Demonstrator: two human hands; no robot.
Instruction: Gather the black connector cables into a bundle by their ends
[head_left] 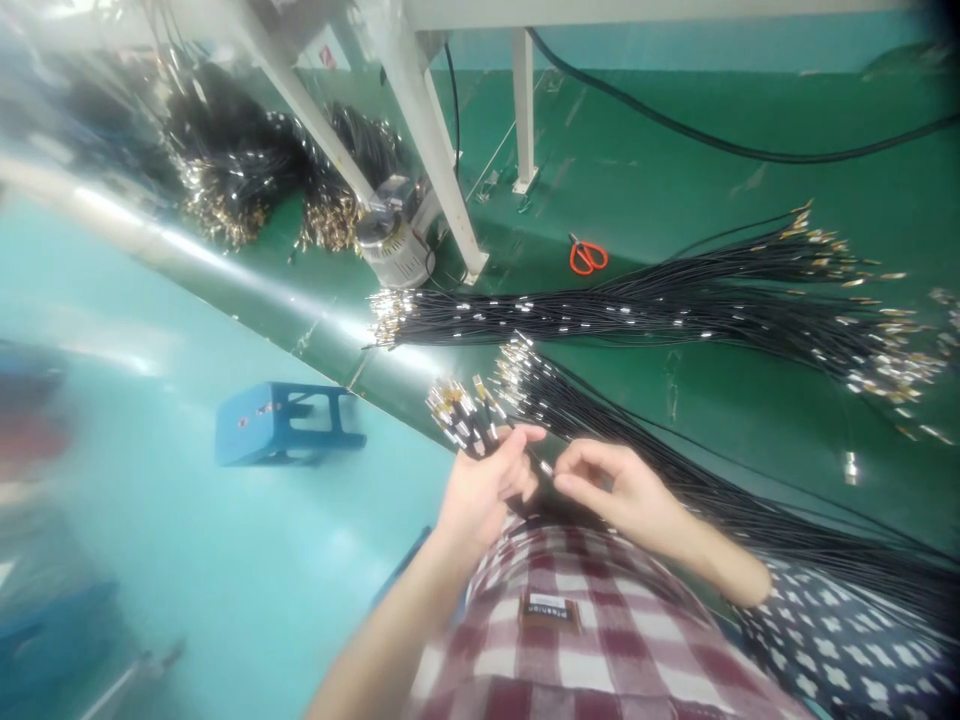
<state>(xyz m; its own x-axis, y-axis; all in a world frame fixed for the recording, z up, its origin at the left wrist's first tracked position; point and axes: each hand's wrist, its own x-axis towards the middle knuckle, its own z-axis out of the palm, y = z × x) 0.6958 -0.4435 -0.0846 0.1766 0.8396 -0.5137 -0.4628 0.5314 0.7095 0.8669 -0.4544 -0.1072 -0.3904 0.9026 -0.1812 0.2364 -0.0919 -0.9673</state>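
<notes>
My left hand (491,485) is closed around a bunch of black cables (461,415), whose metal-tipped ends fan out above the fist. Just to its right, my right hand (611,485) pinches a single cable by its silvery connector (547,467) between thumb and fingers. Beyond the hands lies a bundle of black cables (645,430) with its bright ends close to my left hand; it runs off toward the lower right. A longer cable bundle (570,318) stretches across the green table behind it.
Red-handled scissors (588,256) lie on the green table (645,200). A small motor (394,245) stands by white metal legs (427,130). More cable heaps (232,170) sit at the upper left. A blue stool (289,425) is on the floor. A black cord (675,125) crosses the back.
</notes>
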